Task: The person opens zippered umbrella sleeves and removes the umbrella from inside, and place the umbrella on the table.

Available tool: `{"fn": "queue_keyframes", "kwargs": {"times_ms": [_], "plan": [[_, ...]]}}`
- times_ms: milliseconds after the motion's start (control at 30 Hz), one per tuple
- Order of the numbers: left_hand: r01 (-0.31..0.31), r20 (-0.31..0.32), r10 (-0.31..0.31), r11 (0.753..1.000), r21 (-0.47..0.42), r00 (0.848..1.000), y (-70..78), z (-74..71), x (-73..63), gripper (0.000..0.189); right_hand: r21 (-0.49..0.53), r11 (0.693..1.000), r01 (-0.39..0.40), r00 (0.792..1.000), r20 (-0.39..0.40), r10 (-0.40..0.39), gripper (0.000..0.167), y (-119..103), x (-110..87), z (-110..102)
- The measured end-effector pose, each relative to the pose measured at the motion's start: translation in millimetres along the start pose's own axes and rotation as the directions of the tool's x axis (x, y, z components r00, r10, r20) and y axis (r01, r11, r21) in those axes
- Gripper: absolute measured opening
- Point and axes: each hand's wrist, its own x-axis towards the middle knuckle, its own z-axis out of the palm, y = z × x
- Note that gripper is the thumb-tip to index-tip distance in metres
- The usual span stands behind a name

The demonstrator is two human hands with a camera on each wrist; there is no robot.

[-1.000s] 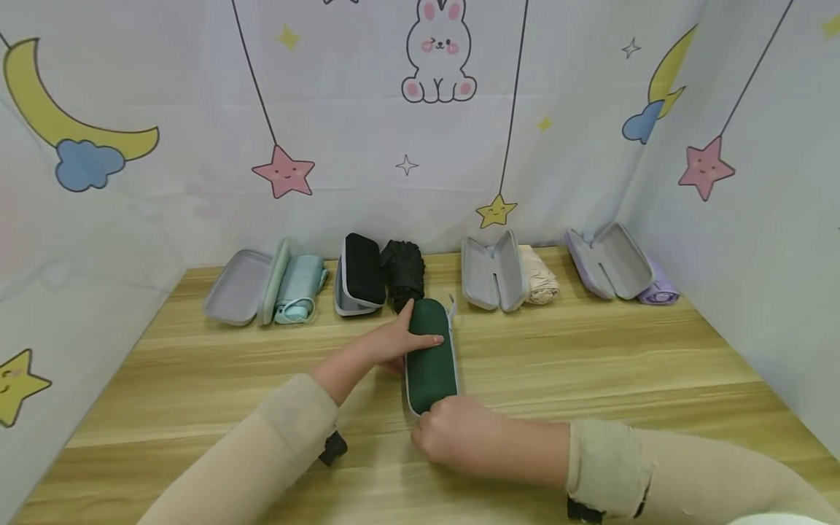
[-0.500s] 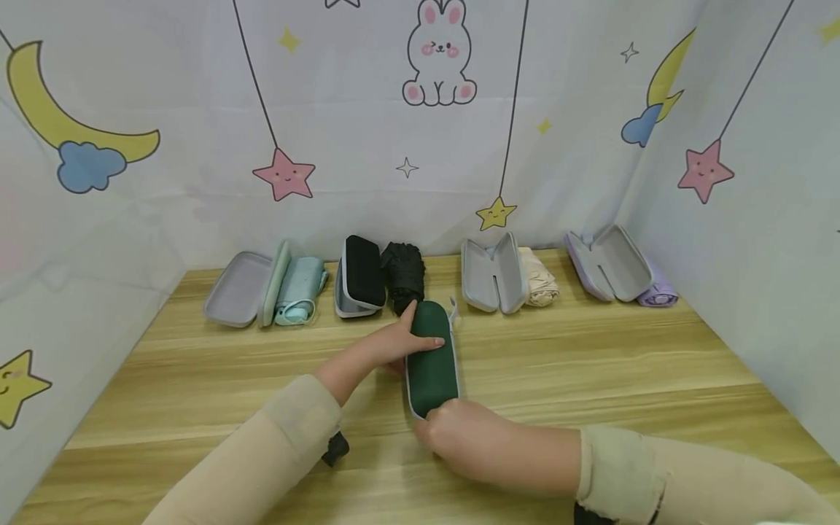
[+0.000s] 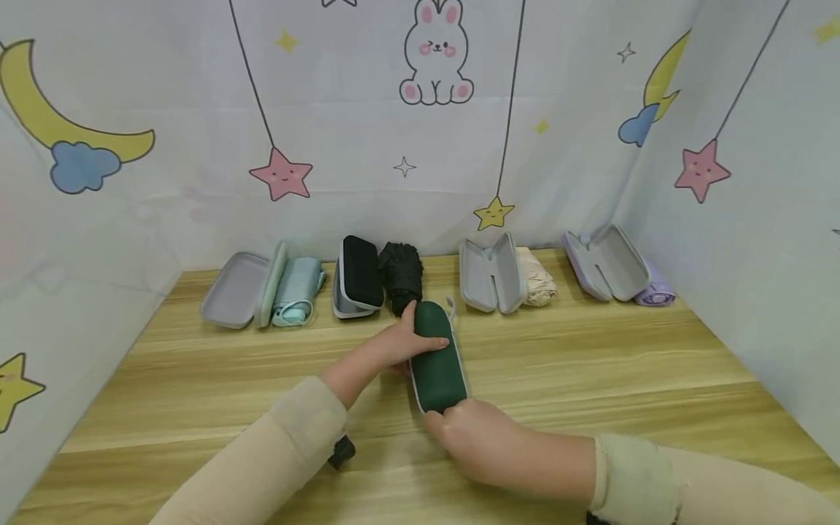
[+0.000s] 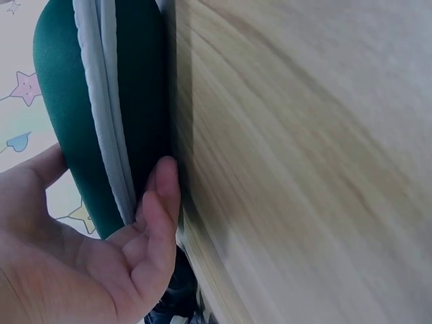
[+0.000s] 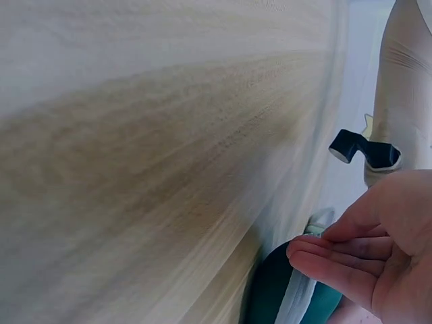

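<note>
A long dark green zip case [image 3: 441, 380] with rounded ends lies lengthwise on the wooden table in the head view. My left hand [image 3: 397, 344] grips it from the left near its far end, thumb across the top and fingers around the lower side. In the left wrist view, two pale grey bands [image 4: 108, 121] run close together along the side of the case. At the near end, my right hand [image 3: 474, 436] has its fingers curled and pinches the case at its edge. From the right wrist, the fingertips [image 5: 307, 248] sit right at the pale band; any zipper pull there is hidden.
Along the back stand an open mint case [image 3: 239, 290] beside a folded teal umbrella [image 3: 298, 284], a partly open black case [image 3: 363, 271] beside a black umbrella [image 3: 402, 273], an open grey case [image 3: 492, 273] beside a cream umbrella [image 3: 538, 277], and a lilac case [image 3: 607, 264] beside a purple umbrella [image 3: 656, 293].
The near end of the green case has swung slightly right, and my right hand has shifted right with it. My left hand keeps its grip on the case.
</note>
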Motion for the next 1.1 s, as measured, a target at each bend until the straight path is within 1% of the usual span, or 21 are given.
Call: {"fn": "queue_keyframes", "kwargs": {"times_ms": [133, 233, 367, 467, 567, 667, 867, 1000, 1100], "plan": [[0.002, 0.001, -0.002, 1.0, -0.009, 1.0, 0.4, -0.1, -1.0, 0.106, 0.046, 0.998, -0.042, 0.999, -0.001, 0.042, 0.019, 4.0, -7.1, 1.2], [0.006, 0.013, -0.006, 1.0, -0.019, 1.0, -0.3, -1.3, -1.7, 0.106, 0.095, 0.994, -0.048, 0.999, -0.016, 0.05, 0.02, 10.6, -13.9, 1.7], [0.021, 0.03, -0.022, 0.999, 0.026, 0.999, -0.8, -3.3, -3.8, 0.105, 0.14, 0.99, -0.027, 0.999, -0.041, 0.033, 0.02, 21.3, -21.4, 2.7], [0.032, 0.037, -0.035, 0.997, 0.069, 0.999, -1.5, -5.0, -5.2, 0.106, 0.137, 0.991, -0.006, 0.997, -0.074, 0.017, 0.019, 27.9, -24.0, 3.8], [0.041, 0.038, -0.044, 0.997, 0.069, 0.998, -2.7, -7.3, -7.0, 0.105, 0.128, 0.992, 0.01, 0.995, -0.104, 0.003, 0.018, 34.3, -23.9, 3.6], [0.04, 0.032, -0.042, 0.998, 0.058, 0.999, -3.4, -9.0, -8.4, 0.104, 0.129, 0.992, -0.001, 0.991, -0.136, 0.019, 0.018, 42.9, -20.6, 3.2], [0.012, 0.036, -0.014, 0.999, 0.051, 0.999, -4.8, -7.4, -9.2, 0.106, 0.177, 0.982, -0.064, 0.976, -0.196, 0.099, 0.018, 67.7, -5.2, 10.9], [0.002, 0.033, -0.004, 0.999, 0.055, 0.999, -5.4, -6.6, -9.4, 0.105, 0.213, 0.973, -0.084, 0.97, -0.207, 0.129, 0.018, 82.8, 6.3, 15.2], [0.004, 0.031, -0.005, 0.999, 0.05, 1.0, -5.5, -6.6, -9.4, 0.106, 0.217, 0.971, -0.096, 0.969, -0.204, 0.141, 0.02, 91.7, 14.8, 16.2]]}}
